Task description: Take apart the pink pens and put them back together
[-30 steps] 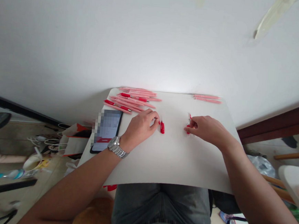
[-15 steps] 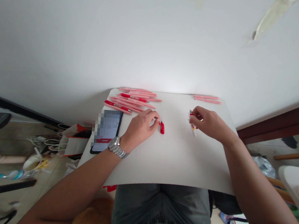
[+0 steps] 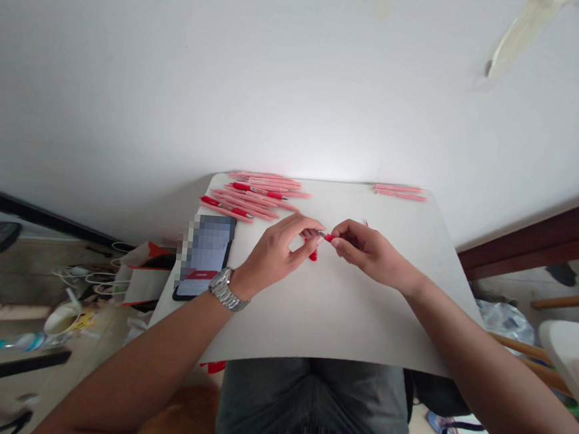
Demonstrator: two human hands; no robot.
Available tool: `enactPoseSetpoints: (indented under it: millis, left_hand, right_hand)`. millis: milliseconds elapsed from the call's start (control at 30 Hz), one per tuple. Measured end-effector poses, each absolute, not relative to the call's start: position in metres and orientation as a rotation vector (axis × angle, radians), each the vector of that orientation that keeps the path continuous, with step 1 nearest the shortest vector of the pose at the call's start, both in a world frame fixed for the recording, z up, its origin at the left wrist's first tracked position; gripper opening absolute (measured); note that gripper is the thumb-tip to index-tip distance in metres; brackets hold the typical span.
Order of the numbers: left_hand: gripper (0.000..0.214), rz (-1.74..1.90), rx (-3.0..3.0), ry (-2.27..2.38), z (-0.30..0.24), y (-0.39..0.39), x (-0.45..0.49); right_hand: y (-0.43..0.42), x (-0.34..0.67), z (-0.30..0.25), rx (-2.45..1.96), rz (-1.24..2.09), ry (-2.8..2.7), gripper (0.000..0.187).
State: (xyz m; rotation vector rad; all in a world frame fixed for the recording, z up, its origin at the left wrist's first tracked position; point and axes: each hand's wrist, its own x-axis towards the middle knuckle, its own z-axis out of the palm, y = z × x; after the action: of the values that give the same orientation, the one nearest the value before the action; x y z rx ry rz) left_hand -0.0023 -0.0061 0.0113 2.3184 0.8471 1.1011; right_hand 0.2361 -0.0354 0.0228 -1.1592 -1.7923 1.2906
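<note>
Above the middle of the table, my right hand point(image 3: 374, 254) pinches a red pen grip section point(image 3: 328, 237) with a silver tip pointing left. My left hand point(image 3: 282, 246), a metal watch on its wrist, has its thumb and fingertips closed at that silver tip. Its fingers partly hide what they grip. Just under the left fingertips lies another red pen part point(image 3: 313, 255) on the white table point(image 3: 322, 313). A thin piece point(image 3: 366, 223) shows behind my right hand, mostly covered by it.
Several pink pens and red pens point(image 3: 251, 197) lie piled at the table's back left. A phone point(image 3: 206, 257) rests at the left edge. A few pink pens point(image 3: 399, 192) lie at the back right, against the wall point(image 3: 299, 97).
My right hand has moved left to meet my left hand, bringing the red grip section and leaving a thin piece on the table. The left hand has shifted slightly right.
</note>
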Motion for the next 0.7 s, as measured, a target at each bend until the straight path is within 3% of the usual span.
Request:
enactPoseSetpoints:
  millis: [233,433,700]
  left_hand:
    - [0.008,1.127,2.371,0.757,0.0078,-0.0053,-0.0034]
    - [0.012,0.864,2.548,0.728,0.0115,-0.0064,-0.0038]
    - [0.023,0.798,2.541,0.692,0.0130,-0.0095,-0.0023]
  right_hand:
    - [-0.0360,0.2368,0.0266,-1.116,1.486,-1.766,0.044]
    - [-0.0362,0.2399,0.0270,-1.104,1.581,-1.797,0.047]
    - [-0.0381,0.2395,0.0313,-1.096,1.269,-2.003,0.041]
